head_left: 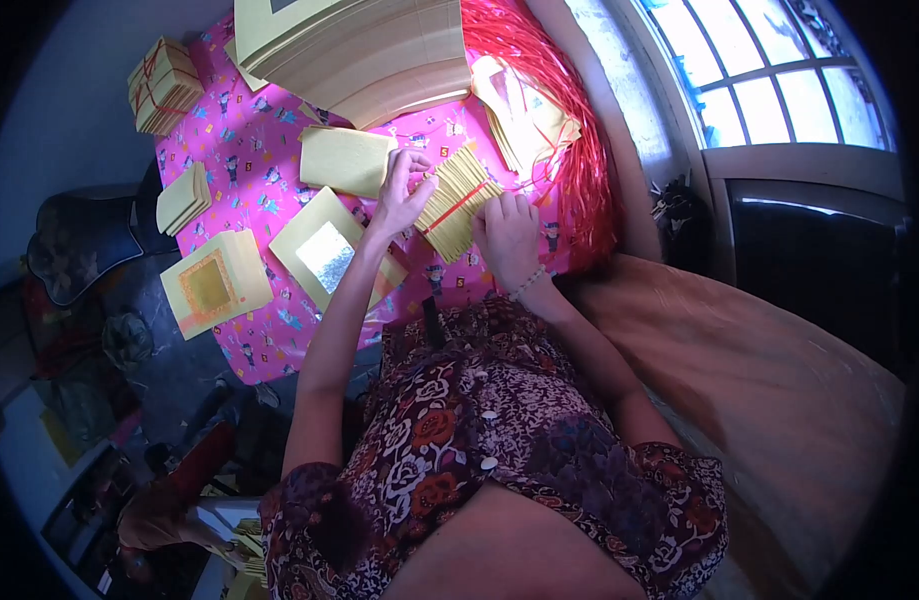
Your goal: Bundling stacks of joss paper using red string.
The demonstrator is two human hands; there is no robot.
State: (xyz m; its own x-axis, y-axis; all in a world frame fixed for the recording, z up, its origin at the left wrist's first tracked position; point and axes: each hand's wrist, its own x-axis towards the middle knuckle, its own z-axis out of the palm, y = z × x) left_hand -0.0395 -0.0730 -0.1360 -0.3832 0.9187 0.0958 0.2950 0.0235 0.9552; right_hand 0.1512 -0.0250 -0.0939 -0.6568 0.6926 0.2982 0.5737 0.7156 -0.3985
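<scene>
Pink tablecloth [249,350], each grip [407,188] [508,235] half-curled, touching bundle [457,206]

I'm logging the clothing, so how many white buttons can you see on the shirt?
2: one button near the neckline of the shirt, the other button farther down, toward the waist. More may be hidden in the folds.

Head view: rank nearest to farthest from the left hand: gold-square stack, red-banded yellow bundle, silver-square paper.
From the left hand:
1. Red-banded yellow bundle: right at its fingers, on its right.
2. Silver-square paper: to its left, nearer the body.
3. Gold-square stack: farthest left.
</scene>
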